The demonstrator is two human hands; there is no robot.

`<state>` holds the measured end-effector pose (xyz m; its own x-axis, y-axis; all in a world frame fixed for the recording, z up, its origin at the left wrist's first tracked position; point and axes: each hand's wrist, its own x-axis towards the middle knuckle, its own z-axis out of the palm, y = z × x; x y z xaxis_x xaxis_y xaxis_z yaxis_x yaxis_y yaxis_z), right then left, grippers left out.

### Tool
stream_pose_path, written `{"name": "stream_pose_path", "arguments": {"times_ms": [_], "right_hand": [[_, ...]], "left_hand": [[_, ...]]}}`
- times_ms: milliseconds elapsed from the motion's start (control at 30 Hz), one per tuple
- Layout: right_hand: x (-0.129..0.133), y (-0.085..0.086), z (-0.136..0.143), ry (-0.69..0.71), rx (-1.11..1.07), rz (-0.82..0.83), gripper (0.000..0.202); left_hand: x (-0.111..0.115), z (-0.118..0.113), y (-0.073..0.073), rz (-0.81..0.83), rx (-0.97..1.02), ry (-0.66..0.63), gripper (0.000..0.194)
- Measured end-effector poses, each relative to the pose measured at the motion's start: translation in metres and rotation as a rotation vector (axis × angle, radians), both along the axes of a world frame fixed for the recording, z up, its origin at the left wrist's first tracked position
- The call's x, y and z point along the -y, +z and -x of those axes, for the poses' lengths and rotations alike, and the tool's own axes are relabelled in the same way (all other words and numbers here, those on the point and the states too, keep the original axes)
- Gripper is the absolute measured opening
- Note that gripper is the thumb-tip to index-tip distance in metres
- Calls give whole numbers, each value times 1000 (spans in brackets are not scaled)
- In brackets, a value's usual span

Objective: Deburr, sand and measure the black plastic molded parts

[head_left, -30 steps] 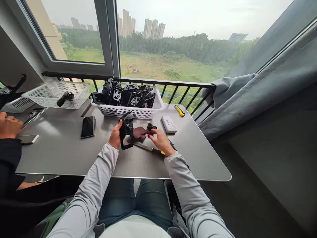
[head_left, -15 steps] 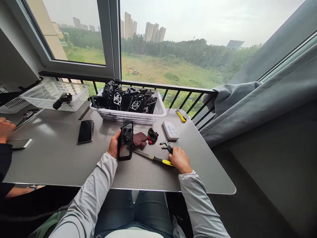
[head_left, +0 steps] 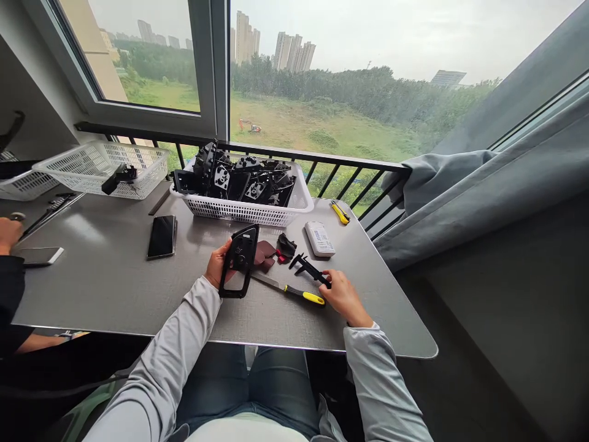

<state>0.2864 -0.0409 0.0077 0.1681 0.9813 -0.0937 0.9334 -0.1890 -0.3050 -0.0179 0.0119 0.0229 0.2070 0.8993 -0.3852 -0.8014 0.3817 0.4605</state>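
Note:
My left hand (head_left: 217, 265) is wrapped round the left edge of a black plastic frame part (head_left: 240, 259), which stands tilted above the table. At the right, the fingers of my right hand (head_left: 341, 293) close on the end of a black caliper (head_left: 311, 268), its jaws pointing up and left. Below the caliper a file with a yellow and black handle (head_left: 313, 298) lies on the table. Brown sandpaper pieces (head_left: 264, 253) and a dark crumpled piece (head_left: 286, 245) with red beside it lie between my hands.
A white basket (head_left: 243, 210) full of black parts stands by the railing. Another white basket (head_left: 151, 178) holds one black part. Around lie a phone (head_left: 162, 236), a white box (head_left: 319, 239) and a yellow cutter (head_left: 340, 212). A person's hand (head_left: 9, 233) is at the far left.
The caliper has turned and more of it shows, with my right hand now at its end, slightly further right. The black frame part has tilted a little in my left hand.

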Motion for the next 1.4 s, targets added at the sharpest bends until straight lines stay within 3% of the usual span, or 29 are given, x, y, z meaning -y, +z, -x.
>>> {"name": "stream_pose_path", "arguments": {"times_ms": [133, 300, 433, 567, 767, 1100, 1400], "right_hand": [[2, 0, -5, 126, -239, -214, 41], [9, 20, 15, 263, -506, -366, 43], [-5, 29, 59, 399, -468, -518, 43], [-30, 20, 94, 486, -339, -621, 37], [-41, 1, 103, 616, -343, -703, 37], [-32, -1, 93, 586, -321, -702, 42], [-27, -3, 96, 523, -339, -690, 46]], "left_hand": [[-1, 0, -1, -36, 32, -66, 25], [-3, 3, -4, -48, -8, -185, 28], [-2, 7, -7, -59, -83, -273, 27], [-2, 17, -11, -109, -124, -350, 21], [0, 29, -14, -102, -160, -350, 15], [8, 26, -19, -98, -200, -377, 22], [10, 25, -15, -112, -196, -389, 22]]}}
